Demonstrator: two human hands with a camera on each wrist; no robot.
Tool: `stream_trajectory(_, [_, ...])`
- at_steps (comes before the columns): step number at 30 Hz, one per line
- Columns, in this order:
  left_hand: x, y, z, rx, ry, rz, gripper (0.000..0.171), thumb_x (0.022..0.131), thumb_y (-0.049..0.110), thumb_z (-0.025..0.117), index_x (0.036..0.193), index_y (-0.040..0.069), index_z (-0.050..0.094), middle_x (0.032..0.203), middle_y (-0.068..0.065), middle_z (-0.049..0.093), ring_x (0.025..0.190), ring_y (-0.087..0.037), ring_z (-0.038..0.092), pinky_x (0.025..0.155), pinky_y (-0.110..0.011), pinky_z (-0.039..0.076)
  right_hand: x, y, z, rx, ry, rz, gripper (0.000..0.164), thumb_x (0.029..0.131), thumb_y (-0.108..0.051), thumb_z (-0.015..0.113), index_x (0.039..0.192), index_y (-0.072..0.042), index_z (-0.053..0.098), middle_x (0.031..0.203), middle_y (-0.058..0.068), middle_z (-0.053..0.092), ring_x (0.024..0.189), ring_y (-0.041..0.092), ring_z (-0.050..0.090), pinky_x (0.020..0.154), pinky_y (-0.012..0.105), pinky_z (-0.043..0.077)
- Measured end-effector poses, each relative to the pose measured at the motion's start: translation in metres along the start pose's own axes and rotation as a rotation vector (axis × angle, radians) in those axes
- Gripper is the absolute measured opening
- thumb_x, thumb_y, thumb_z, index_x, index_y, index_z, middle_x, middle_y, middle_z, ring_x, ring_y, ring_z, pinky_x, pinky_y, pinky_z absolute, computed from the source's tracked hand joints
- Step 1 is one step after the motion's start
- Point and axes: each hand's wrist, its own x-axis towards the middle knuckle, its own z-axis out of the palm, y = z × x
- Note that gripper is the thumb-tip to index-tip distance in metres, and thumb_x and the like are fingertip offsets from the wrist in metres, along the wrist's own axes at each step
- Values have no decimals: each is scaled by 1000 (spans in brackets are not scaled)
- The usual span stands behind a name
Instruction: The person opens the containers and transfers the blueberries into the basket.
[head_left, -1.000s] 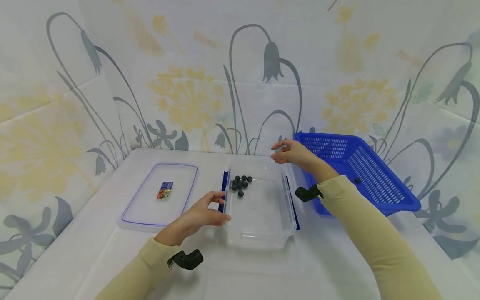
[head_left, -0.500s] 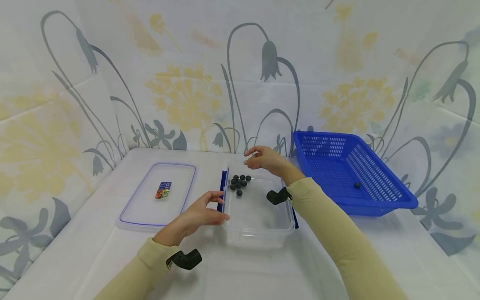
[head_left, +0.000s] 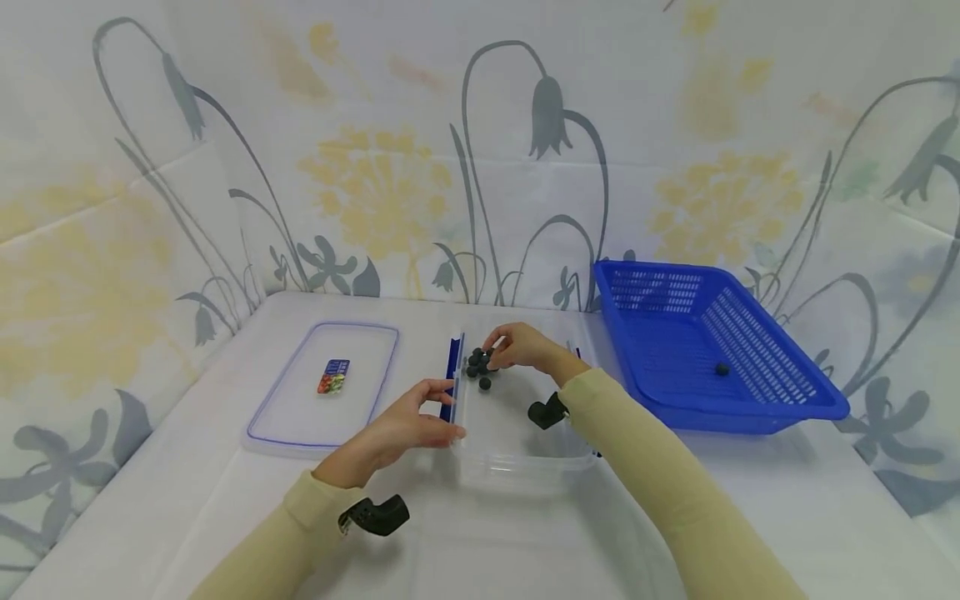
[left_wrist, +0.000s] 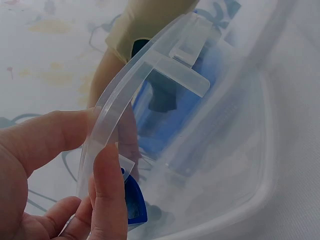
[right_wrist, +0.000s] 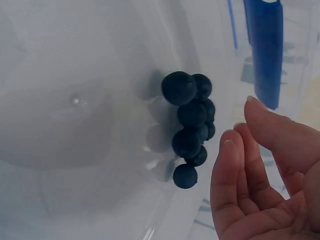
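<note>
A clear plastic food container [head_left: 525, 462] sits mid-table with blue clips along its sides. My left hand [head_left: 405, 425] pinches its left rim between thumb and fingers, as the left wrist view confirms. Several dark blueberries [right_wrist: 187, 115] are bunched at the container's left side; one blueberry [head_left: 484, 383] lies slightly nearer to me. Over this bunch is my right hand [head_left: 523, 346], reaching down inside the container. In the right wrist view its loosely bent fingers [right_wrist: 227, 170] stay a little apart from the berries, and nothing shows between them.
To the left lies the clear lid [head_left: 288, 417] with a blue seal and a small colourful label [head_left: 333, 377]. A blue plastic basket [head_left: 738, 408] stands on the right, holding a single dark blueberry [head_left: 722, 369]. A flower-patterned cloth [head_left: 420, 92] hangs behind.
My right hand has come left from beside the basket and lowered into the container over the berries. My left hand keeps its place on the rim.
</note>
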Motion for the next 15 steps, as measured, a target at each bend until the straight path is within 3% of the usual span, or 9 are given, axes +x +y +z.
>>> stream_trajectory(5, [0, 0, 0, 6, 2, -2, 72, 77, 3, 74, 138, 6, 36, 123, -13, 40, 82, -19, 60, 79, -35, 53, 1, 4, 3, -135, -61, -5, 28, 78, 3, 70, 105, -2, 64, 86, 8, 61, 78, 18, 54, 75, 30, 49])
stream_trajectory(15, [0, 0, 1, -5, -15, 7, 71, 78, 3, 74, 138, 5, 35, 123, -14, 39, 81, -18, 61, 79, -35, 53, 4, 8, 12, -325, -148, 6, 28, 74, 0, 74, 100, -9, 69, 82, 5, 61, 75, 15, 54, 67, 25, 47])
